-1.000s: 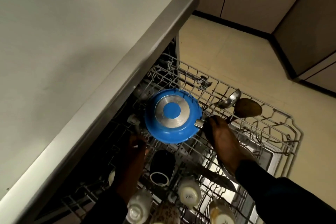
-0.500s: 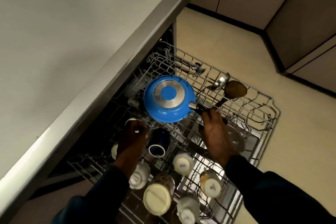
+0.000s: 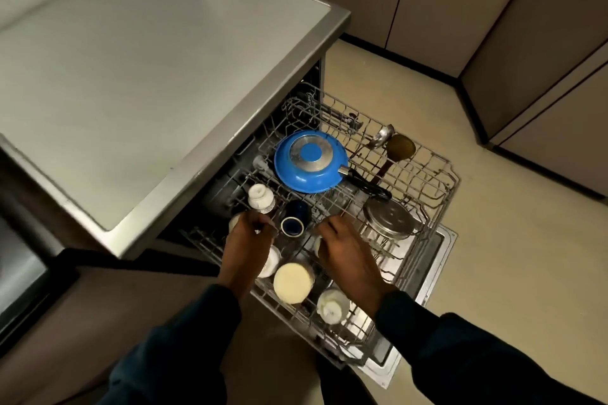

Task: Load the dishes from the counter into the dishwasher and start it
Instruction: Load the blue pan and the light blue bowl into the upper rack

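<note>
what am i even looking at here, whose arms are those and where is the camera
The camera sits on a person's head, looking down, so the two arms in dark sleeves are their own. Below is a pulled-out dishwasher rack beside a steel counter. In the rack lie an upside-down blue pan, a dark blue mug, several pale cups, a steel lid and two ladles. The left hand and right hand hover over the cups; blur hides whether either one holds anything.
</note>
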